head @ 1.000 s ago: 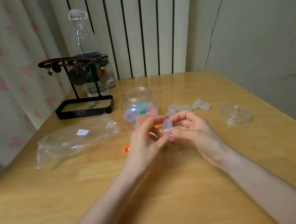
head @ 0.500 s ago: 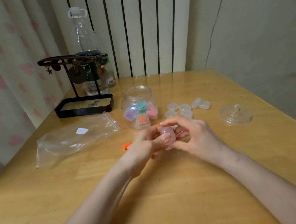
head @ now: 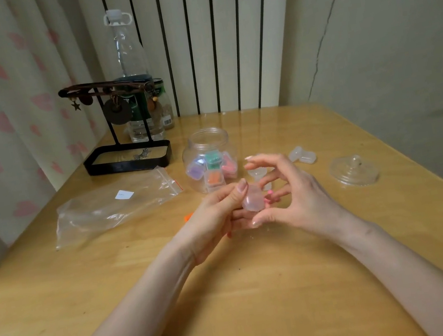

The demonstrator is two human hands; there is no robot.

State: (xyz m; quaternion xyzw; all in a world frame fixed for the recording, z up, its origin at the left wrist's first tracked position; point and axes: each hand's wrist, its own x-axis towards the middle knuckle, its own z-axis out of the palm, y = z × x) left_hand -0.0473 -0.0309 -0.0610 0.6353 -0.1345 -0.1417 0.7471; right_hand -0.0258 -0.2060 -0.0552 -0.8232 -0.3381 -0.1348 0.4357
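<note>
- Cases in hand: one pale pink case (head: 252,199), pinched by left hand (head: 211,221) just above the table (head: 235,296).
- And right hand (head: 294,197): fingers loosely spread, thumb touching it.
- One jar (head: 207,141), four coloured cases (head: 212,177) inside.

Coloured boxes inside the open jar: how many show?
4: purple box left, teal box upper middle, orange box low in front, pink box right, all in the jar. More may hide behind them.
</note>
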